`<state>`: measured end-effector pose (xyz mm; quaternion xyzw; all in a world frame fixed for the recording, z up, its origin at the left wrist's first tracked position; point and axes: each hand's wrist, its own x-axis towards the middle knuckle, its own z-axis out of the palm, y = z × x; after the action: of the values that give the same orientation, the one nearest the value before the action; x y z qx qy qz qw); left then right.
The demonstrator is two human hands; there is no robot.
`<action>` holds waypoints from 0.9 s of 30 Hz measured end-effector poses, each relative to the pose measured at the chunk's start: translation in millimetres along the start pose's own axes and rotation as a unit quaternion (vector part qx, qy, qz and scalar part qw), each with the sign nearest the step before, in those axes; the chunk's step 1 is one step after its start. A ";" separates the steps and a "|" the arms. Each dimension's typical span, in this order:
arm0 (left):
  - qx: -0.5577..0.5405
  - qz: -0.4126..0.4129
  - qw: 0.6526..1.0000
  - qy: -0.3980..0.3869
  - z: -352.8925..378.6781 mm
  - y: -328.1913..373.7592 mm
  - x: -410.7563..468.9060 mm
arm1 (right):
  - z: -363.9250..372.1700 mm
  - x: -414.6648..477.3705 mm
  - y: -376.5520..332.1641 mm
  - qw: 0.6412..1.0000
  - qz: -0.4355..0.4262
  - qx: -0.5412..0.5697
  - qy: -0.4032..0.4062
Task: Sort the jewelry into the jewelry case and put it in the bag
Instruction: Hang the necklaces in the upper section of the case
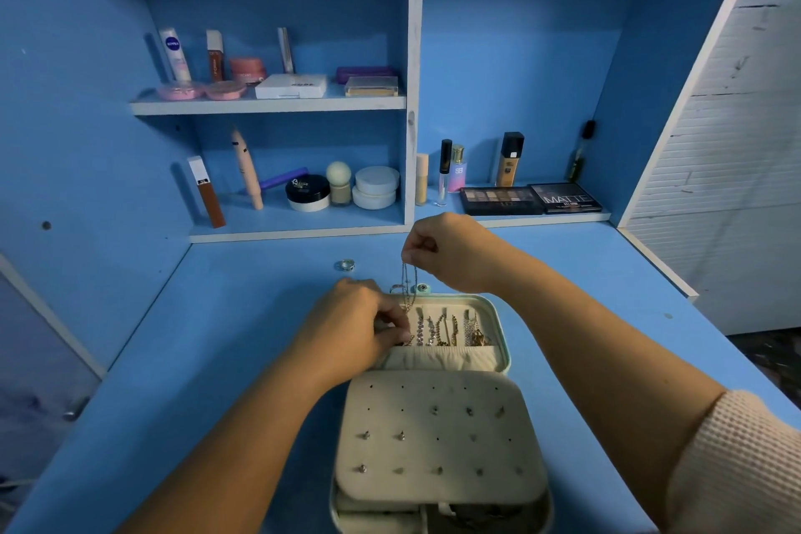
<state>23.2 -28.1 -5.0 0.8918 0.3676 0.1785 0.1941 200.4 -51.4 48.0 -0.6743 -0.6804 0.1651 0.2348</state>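
Note:
An open cream jewelry case (503,334) lies on the blue desk, its lid part laid flat away from me. Several chains (442,330) hang from hooks in the lid above a gathered pocket. A studded earring panel (437,438) covers the near half. My right hand (450,251) pinches the top of a thin silver necklace (408,286) that dangles over the lid's left side. At the lid's left edge, my left hand (359,325) pinches the necklace's lower end. A silver ring (345,265) sits on the desk beyond the case. No bag is in view.
Cosmetics crowd the shelves behind: bottles, jars and compacts on the left shelves (268,104), two eyeshadow palettes (531,199) and bottles on the right ledge. The desk's right edge (659,269) meets a white wall. Bare desk surface (242,317) lies left of the case.

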 end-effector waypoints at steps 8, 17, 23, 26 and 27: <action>-0.016 -0.021 0.999 -0.041 6.4 -4.1 -10.1 | 0.5 -0.8 -3.4 1.000 0.001 -0.005 -0.008; -0.030 -0.095 0.992 0.075 9.3 -4.5 -9.3 | -6.6 -14.6 -18.0 0.998 -0.019 -0.031 -0.058; -0.031 -0.099 0.994 -0.020 4.5 -3.4 -0.9 | -14.3 -18.6 -29.7 0.998 -0.040 -0.034 -0.036; -0.026 -0.110 0.994 0.010 7.6 -1.3 -6.2 | -15.5 -15.8 -30.0 0.999 -0.039 -0.021 -0.015; -0.027 -0.116 0.992 0.030 9.1 -0.1 -9.4 | -13.8 -13.6 -28.5 0.999 -0.038 -0.019 -0.011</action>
<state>21.1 -36.8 -14.5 0.8317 0.4697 0.1913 0.2261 183.7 -67.2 73.6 -0.6507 -0.7106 0.1506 0.2211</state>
